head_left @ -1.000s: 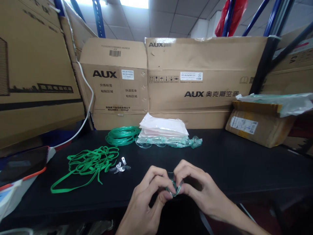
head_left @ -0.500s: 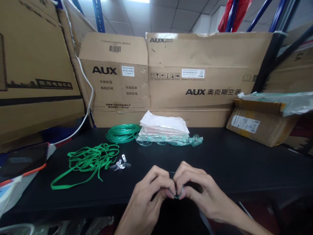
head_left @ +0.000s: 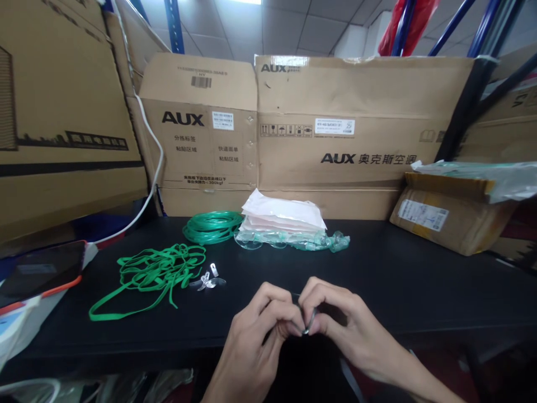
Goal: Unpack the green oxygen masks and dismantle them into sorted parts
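Observation:
My left hand (head_left: pixel 268 327) and my right hand (head_left: pixel 338 319) meet at the front edge of the black table, fingertips close together. Both are closed in a pinch on a small clear plastic piece (head_left: pixel 311 318) with a curved, greenish rim. Most of it is hidden behind the fingers, so its kind cannot be made out. To the left of my hands lie several small shiny metal clips (head_left: pixel 208 280). Beyond them is a tangled green flat strap (head_left: pixel 161 268).
Coiled green tubing (head_left: pixel 212 226) lies at the back, beside stacked white paper packets (head_left: pixel 283 215) with clear mask-like plastic parts (head_left: pixel 310 240) in front. A phone (head_left: pixel 42 268) rests at left. Cardboard boxes (head_left: pixel 327 134) wall the back; a smaller carton (head_left: pixel 453 218) stands right.
My fingertips have drawn closer together, and less of the plastic piece's curved rim shows between them. The view has shifted slightly; the things on the table stay put.

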Tool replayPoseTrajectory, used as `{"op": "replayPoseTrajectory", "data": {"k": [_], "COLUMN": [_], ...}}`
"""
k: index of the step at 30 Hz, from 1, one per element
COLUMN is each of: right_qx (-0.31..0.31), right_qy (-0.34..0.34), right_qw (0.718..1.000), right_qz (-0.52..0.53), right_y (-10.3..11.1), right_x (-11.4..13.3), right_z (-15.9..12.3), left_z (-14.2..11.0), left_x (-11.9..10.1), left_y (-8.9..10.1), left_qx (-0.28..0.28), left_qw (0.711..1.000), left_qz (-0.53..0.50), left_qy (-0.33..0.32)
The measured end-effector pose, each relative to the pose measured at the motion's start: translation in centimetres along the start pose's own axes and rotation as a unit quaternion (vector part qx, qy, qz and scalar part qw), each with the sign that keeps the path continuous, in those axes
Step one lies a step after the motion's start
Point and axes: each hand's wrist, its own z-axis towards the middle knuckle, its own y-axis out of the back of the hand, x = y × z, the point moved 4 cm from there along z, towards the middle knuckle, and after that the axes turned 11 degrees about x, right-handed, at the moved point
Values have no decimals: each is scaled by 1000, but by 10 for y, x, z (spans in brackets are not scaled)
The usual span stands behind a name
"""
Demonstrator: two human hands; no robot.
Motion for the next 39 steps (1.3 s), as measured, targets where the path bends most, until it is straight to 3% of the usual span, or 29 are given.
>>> {"op": "replayPoseTrajectory", "data": {"k": [6, 17, 22, 27, 33, 36, 39], "right_qx": [-13, 7, -1, -8, -18, -68, -217], "right_qy": [65, 61, 69, 34, 26, 46, 66], "right_qw": [997, 996, 995, 998, 999, 996, 967], "right_qz": [-32, -59, -75, -47, 6, -32, -118], "right_y": [4, 3, 2, 1, 19, 36, 50], "right_x": [-5, -5, -8, -5, 5, 11, 13], "right_z": [1, -1, -2, 1, -2, -7, -13], "left_z": [-2, 0, 1, 6, 29, 50, 75], "left_x": [4, 3, 1, 1, -16, -31, -42], "left_y": [0, 1, -1, -2, -4, -3, 0], "left_qx": [-7, -28, -6, 6, 25, 27, 5], "left_qw": [999, 999, 1000, 1000, 999, 999, 1000], "left_qz": [-48, -34, 1, 9, -34, -36, -5], "left_qy": [4, 17, 17, 20, 21, 21, 25]}}
